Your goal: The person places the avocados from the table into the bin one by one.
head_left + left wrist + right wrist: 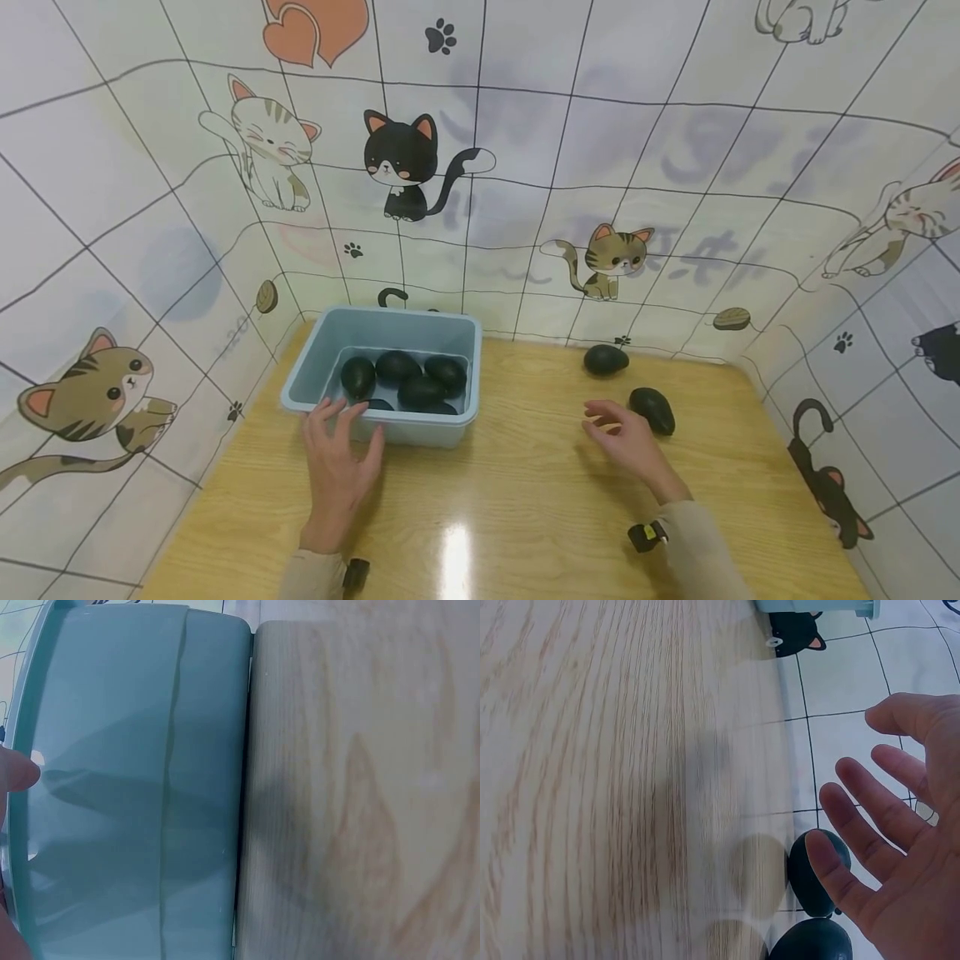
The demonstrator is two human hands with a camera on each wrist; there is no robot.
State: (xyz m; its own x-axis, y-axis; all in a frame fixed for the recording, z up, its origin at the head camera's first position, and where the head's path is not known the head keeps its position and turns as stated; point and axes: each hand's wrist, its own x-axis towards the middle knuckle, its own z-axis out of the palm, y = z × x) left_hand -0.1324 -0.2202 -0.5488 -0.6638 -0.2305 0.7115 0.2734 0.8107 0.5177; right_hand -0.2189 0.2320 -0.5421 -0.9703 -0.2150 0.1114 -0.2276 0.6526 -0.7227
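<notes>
A light blue plastic bin (420, 427) stands at the back left of the table, with several dark avocados (397, 367) inside. My left hand (339, 467) is at its front rim, fingers spread and fingertips at the edge; in the left wrist view a fingertip (21, 771) shows by the rim. To the right, my right hand (626, 437) is held above the table with fingers loosely bent and nothing between them. Just beyond it lies one avocado (652, 411), and a second avocado (605, 360) lies further back. Both also appear below the hand in the right wrist view.
The wooden table (510, 483) has a wall covering (517, 167) with cartoon cats and grid lines behind it and along both sides. The bin's back is close to that wall. Small black cameras sit at both wrists.
</notes>
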